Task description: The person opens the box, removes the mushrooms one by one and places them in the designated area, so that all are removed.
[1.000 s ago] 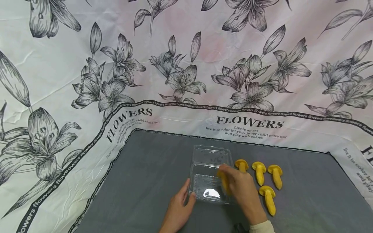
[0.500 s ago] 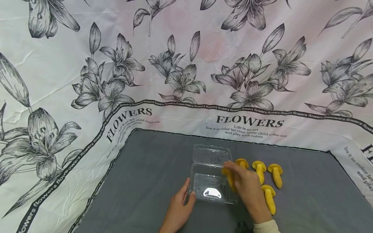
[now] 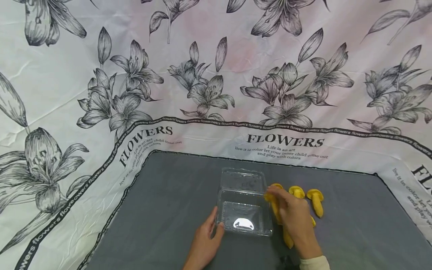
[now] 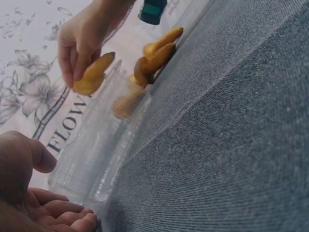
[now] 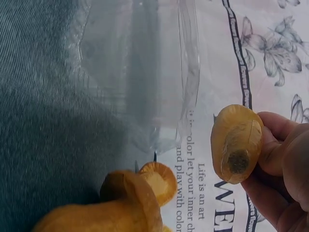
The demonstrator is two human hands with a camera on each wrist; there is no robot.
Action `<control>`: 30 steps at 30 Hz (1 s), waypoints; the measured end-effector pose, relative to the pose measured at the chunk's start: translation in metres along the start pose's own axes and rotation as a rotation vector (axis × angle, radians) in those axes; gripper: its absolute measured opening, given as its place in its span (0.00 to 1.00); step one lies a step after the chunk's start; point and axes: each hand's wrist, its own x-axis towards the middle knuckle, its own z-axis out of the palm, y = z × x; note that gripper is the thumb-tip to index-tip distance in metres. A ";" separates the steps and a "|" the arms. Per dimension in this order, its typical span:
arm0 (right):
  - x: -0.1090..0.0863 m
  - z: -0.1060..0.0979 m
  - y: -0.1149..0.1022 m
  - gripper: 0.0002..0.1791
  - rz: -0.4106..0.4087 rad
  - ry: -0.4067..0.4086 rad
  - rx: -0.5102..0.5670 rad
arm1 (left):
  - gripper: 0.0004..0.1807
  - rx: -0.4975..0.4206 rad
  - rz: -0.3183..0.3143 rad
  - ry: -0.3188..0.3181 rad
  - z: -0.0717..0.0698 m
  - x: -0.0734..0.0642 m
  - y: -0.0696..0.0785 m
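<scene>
My right hand point(image 3: 297, 217) pinches a yellow mushroom point(image 3: 273, 207) by its cap, just right of the clear plastic box. In the right wrist view the held mushroom point(image 5: 236, 145) turns its dark stem end to the camera. The box point(image 3: 244, 231) lies with its lid point(image 3: 243, 180) folded back; no mushroom shows inside. At the box's left side rests my left hand point(image 3: 204, 240), thumb near the front corner. The left wrist view shows its thumb and loosely bent fingers apart beside the box's end. More yellow mushrooms point(image 3: 316, 202) lie beyond my right hand, which partly hides some.
Grey cloth point(image 3: 175, 195) covers the table. Behind it a white flower-printed sheet point(image 3: 209, 142) rises along the back and left. A dark and teal device point(image 4: 152, 12) sits at my right wrist.
My right hand has moved right with the mushroom, from over the box's right edge to beside it, covering more of the lying mushrooms. The left hand stays at the box. The head view shifts slightly.
</scene>
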 end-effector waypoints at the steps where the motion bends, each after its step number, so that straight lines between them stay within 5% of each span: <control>1: 0.000 -0.001 0.002 0.15 0.008 -0.002 -0.001 | 0.34 0.002 -0.002 0.001 0.000 0.001 -0.001; 19: -0.002 -0.026 0.021 0.14 0.027 0.100 -0.051 | 0.34 0.005 -0.012 0.000 0.002 0.002 0.000; 30: -0.009 -0.043 0.037 0.13 0.139 0.076 -0.101 | 0.34 -0.010 -0.015 -0.005 0.002 0.004 -0.001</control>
